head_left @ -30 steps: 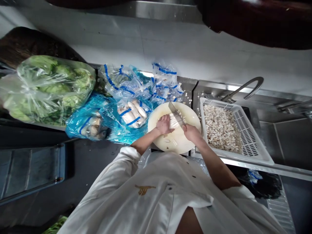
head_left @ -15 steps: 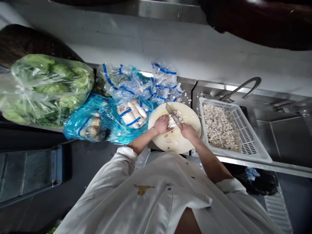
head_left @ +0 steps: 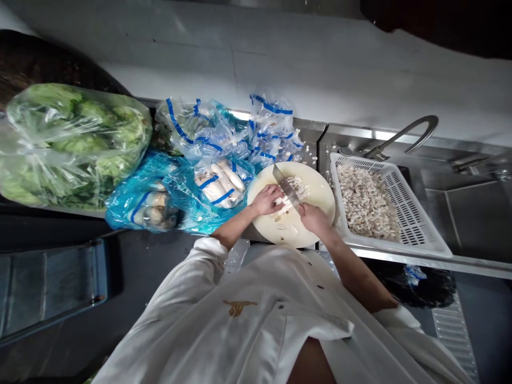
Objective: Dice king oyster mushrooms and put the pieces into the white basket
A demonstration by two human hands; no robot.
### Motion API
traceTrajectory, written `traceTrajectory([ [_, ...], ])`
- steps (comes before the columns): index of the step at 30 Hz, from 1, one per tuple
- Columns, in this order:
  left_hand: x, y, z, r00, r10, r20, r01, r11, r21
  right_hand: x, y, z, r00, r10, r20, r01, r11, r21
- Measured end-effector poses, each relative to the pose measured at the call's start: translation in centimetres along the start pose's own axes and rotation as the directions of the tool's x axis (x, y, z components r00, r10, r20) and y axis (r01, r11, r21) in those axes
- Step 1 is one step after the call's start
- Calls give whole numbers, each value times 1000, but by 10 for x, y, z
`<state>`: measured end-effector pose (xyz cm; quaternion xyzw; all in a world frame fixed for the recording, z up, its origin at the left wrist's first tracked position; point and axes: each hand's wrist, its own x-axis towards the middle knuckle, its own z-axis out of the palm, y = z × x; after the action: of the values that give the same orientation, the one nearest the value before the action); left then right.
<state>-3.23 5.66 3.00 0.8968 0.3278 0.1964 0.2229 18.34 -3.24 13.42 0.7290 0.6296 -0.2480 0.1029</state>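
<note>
A round white cutting board (head_left: 316, 192) lies on the steel counter in front of me. My right hand (head_left: 314, 217) grips the handle of a cleaver (head_left: 286, 186), whose blade rests across pale mushroom strips (head_left: 280, 201) on the board. My left hand (head_left: 267, 199) is curled over those strips, pressing them down just left of the blade. Small diced pieces (head_left: 298, 184) lie on the board beyond the blade.
A white slotted basket (head_left: 416, 218) full of diced mushroom sits over the sink at the right, below a curved tap (head_left: 404, 136). Blue-striped bags of mushrooms (head_left: 218, 181) and a clear bag of lettuce (head_left: 72, 144) crowd the counter at the left.
The cleaver has worked leftward through the mushroom strips. More diced pieces lie beyond the blade, and my left hand has drawn back over a shorter bundle.
</note>
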Motion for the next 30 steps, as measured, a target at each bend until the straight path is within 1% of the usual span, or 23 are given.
traceTrajectory([
  [3,-2,-2,1,1000,-22,5,22,1000,3,1,-9,0,998,39,55,-40,999,-1],
  [8,-6,-7,1,1000,7,0,-7,999,-33,-4,-14,-1,999,-4,-53,1,999,-55],
  [9,-7,-8,1,1000,5,-5,-5,999,-42,-5,-15,0,999,3,-47,-6,999,-53],
  [13,-13,-12,1,1000,-4,-1,4,997,-71,-7,-20,3,997,59,49,-56,997,-56],
  [18,-19,-17,-4,999,35,-2,-35,994,-105,-14,-22,5,999,30,-11,-31,997,-66],
  [22,-22,-19,-6,999,45,-13,-47,993,-105,-18,-30,11,996,72,53,-68,995,-67],
  [27,-27,-19,-10,997,80,-3,-80,989,-121,-22,-33,10,999,25,-40,-29,996,-87],
  [28,-28,-18,-10,997,75,-8,-75,990,-121,-22,-34,11,999,35,-33,-38,996,-83],
  [30,-30,-18,-10,998,56,-7,-57,992,-117,-22,-37,13,998,60,19,-59,996,-72],
])
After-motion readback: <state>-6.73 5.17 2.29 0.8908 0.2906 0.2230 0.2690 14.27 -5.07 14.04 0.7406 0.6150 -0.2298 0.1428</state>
